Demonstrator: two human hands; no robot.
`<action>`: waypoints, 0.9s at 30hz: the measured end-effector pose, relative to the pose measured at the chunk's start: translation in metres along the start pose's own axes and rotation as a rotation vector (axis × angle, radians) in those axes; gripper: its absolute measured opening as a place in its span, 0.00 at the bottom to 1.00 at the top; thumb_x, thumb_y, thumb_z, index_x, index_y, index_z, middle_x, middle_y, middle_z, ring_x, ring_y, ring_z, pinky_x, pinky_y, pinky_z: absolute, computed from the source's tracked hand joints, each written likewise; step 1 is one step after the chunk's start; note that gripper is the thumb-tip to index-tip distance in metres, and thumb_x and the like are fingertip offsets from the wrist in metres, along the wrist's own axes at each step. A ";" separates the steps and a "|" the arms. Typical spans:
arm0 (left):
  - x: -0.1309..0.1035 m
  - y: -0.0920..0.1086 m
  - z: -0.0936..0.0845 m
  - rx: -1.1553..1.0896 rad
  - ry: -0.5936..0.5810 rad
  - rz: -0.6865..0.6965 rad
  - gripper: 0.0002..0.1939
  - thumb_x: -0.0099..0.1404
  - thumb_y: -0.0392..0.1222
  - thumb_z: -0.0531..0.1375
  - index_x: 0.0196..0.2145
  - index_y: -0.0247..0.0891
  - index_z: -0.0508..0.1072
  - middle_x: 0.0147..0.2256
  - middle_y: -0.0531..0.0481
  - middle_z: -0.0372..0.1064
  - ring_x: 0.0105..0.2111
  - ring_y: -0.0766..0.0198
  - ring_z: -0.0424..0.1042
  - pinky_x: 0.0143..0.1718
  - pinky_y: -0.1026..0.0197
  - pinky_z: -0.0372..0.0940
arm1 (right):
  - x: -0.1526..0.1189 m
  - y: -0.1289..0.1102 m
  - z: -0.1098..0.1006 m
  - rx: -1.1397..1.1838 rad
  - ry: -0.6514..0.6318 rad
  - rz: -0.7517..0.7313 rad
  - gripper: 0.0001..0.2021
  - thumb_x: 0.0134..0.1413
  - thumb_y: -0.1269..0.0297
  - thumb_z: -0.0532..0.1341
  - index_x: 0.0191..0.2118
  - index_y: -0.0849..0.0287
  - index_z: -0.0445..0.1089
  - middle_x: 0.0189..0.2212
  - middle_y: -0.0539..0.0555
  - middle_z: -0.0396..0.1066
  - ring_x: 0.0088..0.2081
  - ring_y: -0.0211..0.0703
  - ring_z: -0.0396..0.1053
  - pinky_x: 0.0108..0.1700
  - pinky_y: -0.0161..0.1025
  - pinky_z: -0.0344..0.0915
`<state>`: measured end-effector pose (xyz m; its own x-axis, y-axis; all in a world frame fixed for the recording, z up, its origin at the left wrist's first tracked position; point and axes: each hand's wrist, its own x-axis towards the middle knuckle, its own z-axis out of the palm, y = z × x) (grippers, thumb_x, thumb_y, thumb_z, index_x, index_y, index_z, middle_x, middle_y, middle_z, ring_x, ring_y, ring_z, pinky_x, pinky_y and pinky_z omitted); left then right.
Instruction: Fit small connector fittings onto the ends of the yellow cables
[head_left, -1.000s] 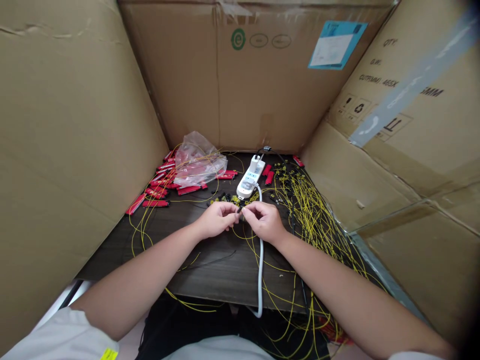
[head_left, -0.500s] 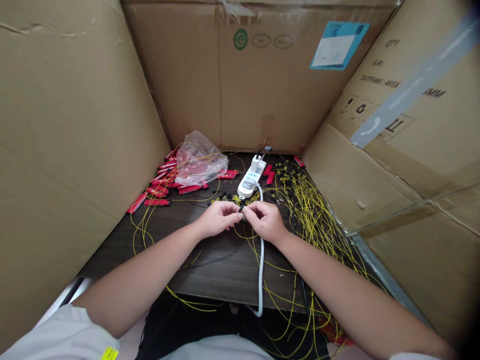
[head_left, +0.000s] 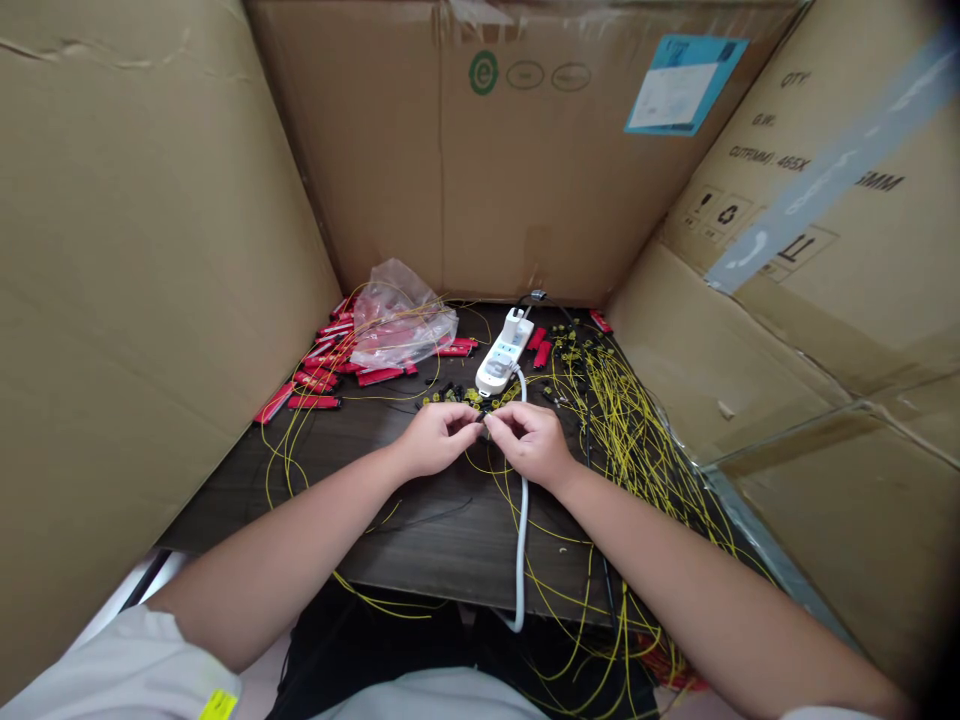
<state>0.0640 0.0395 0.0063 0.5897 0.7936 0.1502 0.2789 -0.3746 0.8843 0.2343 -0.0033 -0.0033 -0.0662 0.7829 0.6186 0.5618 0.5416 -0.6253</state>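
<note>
My left hand and my right hand meet over the middle of the dark table, each closed in a pinch. Between their fingertips is a small black part, mostly hidden by the fingers, so its kind cannot be made out. A thin yellow wire runs below the hands. Just beyond the fingertips lie several small black and yellow pieces. The white power strip sits right behind them, and its white cord passes under my right hand toward the table's front edge.
Cardboard walls enclose the table at the back and both sides. Red packs and a clear plastic bag lie at the left. A tangle of yellow wires spreads along the right and over the front edge.
Both hands stay together at nearly the same spot, still pinching. The left fingers have shifted slightly. The whole view has moved a little.
</note>
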 end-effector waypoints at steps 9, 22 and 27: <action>0.001 -0.004 -0.001 -0.260 -0.063 -0.099 0.14 0.55 0.46 0.62 0.33 0.32 0.73 0.25 0.51 0.68 0.22 0.70 0.64 0.25 0.66 0.61 | 0.000 0.002 -0.001 0.005 -0.025 0.023 0.09 0.55 0.65 0.59 0.26 0.62 0.70 0.20 0.50 0.67 0.21 0.33 0.62 0.26 0.32 0.60; 0.004 -0.005 -0.006 -0.355 -0.080 -0.164 0.15 0.55 0.49 0.63 0.25 0.31 0.75 0.22 0.48 0.70 0.20 0.71 0.64 0.22 0.67 0.62 | -0.001 0.006 -0.001 -0.047 -0.139 -0.176 0.08 0.57 0.69 0.57 0.29 0.62 0.70 0.21 0.51 0.65 0.23 0.33 0.59 0.27 0.33 0.58; 0.006 -0.009 -0.005 -0.440 -0.036 -0.262 0.16 0.53 0.48 0.64 0.20 0.31 0.72 0.18 0.50 0.67 0.16 0.72 0.60 0.18 0.67 0.60 | 0.002 0.008 -0.004 -0.265 -0.198 -0.325 0.11 0.60 0.70 0.53 0.30 0.62 0.70 0.22 0.53 0.65 0.25 0.34 0.60 0.29 0.33 0.58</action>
<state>0.0616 0.0501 0.0016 0.5707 0.8138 -0.1101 0.0797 0.0786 0.9937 0.2418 0.0015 -0.0056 -0.4155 0.6429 0.6435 0.6756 0.6918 -0.2549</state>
